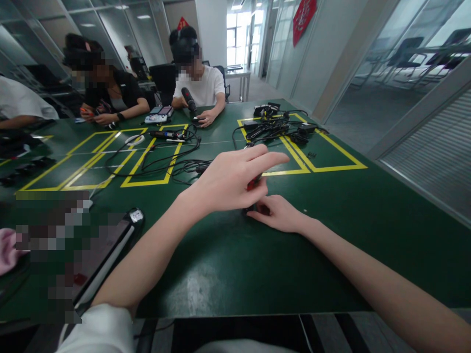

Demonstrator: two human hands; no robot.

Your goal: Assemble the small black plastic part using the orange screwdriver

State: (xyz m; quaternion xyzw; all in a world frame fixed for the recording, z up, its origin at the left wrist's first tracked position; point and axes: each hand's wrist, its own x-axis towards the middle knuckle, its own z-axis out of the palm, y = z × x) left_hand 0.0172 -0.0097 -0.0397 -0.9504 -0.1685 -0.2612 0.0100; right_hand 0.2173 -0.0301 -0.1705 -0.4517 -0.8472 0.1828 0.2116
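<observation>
A small red and black object [254, 183] is pinched under the thumb and curled fingers of the left hand [230, 182], whose index finger is stretched forward above it; only a sliver of the object is seen, so its shape cannot be told. Just below, the right hand [277, 214] is laid flat on the dark green table top [228, 264], its fingertips closed on a dark part [257, 209] of the same small thing, mostly hidden. Both hands are placed near the middle of the table, touching each other at the object.

Beyond them, yellow taped rectangles [316, 157] are marked on the surface, and a tangle of black cables and adapters [275, 128] is piled inside the one towards the far right corner. More black cables [165, 162] are looped across the rectangles to the left. A black flat device with a white edge [110, 250] is lying near the front left edge.

At the far edge, a person in a white shirt [200, 86] and a person in dark clothing [110, 93] are seated, each with hands on small devices.
</observation>
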